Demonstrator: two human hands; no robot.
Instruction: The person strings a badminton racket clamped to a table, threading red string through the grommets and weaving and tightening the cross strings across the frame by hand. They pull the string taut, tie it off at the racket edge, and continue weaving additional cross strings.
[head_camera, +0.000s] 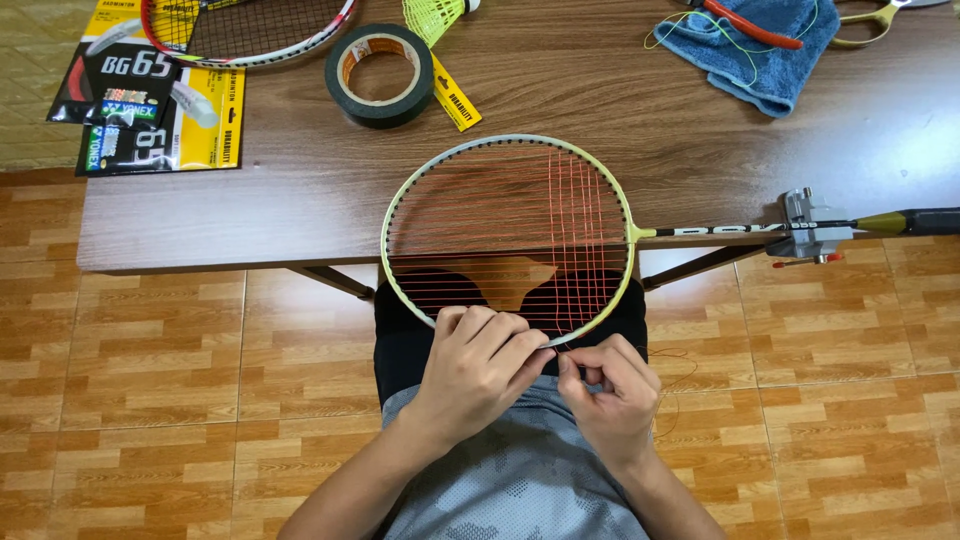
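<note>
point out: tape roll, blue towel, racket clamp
tape roll (379, 74), head view, on its dark outer ring.
blue towel (762, 52), head view, on the folded cloth's middle.
racket clamp (808, 229), head view, on its grey metal body.

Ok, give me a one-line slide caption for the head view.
Both hands, left hand and right hand, pinch orange string at the near rim of a pale racket overhanging a wooden table.

Both hands together, fingers pinched
</note>
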